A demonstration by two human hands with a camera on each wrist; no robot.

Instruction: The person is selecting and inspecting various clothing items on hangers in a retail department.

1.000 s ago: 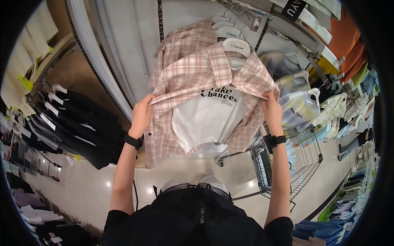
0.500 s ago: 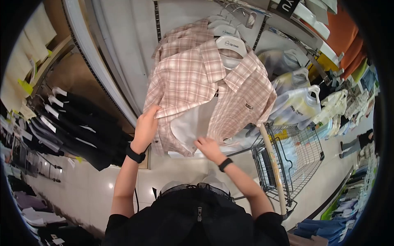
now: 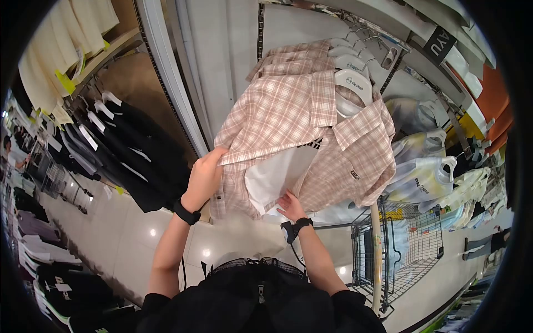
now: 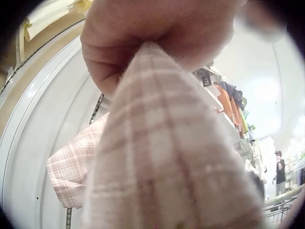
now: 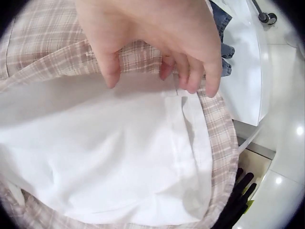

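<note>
A pink-and-white plaid shirt (image 3: 272, 119) hangs on a white hanger (image 3: 353, 83), its front parted over a white T-shirt (image 3: 269, 180) with black lettering. My left hand (image 3: 204, 177) grips the plaid shirt's edge on the left side; the left wrist view shows the plaid cloth (image 4: 157, 138) bunched and pinched in its fingers. Low at the parted front, my right hand (image 3: 292, 207) is at the T-shirt's lower part. In the right wrist view its thumb and fingers (image 5: 190, 78) are spread apart over the white hem, loosely bent, pinching nothing.
More plaid shirts (image 3: 294, 53) hang behind on the same rail. Black garments (image 3: 119, 147) hang at left, tie-dye tops (image 3: 425, 180) at right. A wire shopping cart (image 3: 408, 238) stands to the right. A person (image 3: 488, 244) is farther off at right.
My right hand let go of the shirt's right side and moved down and inward to the T-shirt's hem. The left hand kept its grip. The plaid front fell partly over the lettering.
</note>
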